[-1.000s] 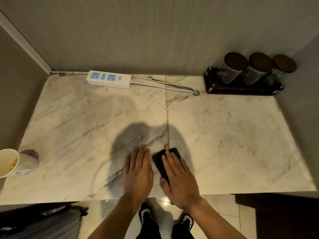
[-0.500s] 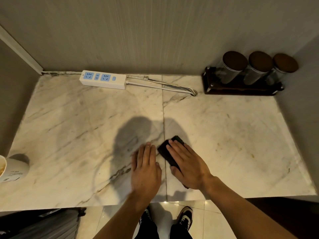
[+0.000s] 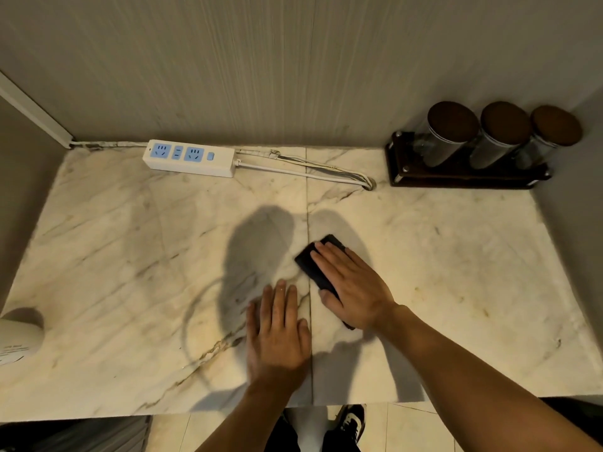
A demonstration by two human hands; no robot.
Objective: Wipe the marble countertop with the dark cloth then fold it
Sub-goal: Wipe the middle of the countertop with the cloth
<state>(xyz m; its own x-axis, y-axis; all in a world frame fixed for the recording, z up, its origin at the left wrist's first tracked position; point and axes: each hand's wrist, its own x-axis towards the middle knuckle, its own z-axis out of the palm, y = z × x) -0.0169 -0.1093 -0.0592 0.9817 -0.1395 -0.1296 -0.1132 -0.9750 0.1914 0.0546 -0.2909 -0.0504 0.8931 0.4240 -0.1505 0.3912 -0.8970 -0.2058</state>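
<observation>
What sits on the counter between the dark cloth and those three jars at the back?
Nothing: the head view shows bare marble countertop between the dark cloth and jars.

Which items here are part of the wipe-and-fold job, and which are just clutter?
In the job:
- small dark folded cloth, under the right hand
- white veined marble countertop
- left hand, flat on the marble beside the cloth

Lying about:
- white power strip with blue sockets and its cable, at the back wall
- three brown-lidded metal canisters on a dark rack, back right corner
- white paper cup, left edge
</observation>
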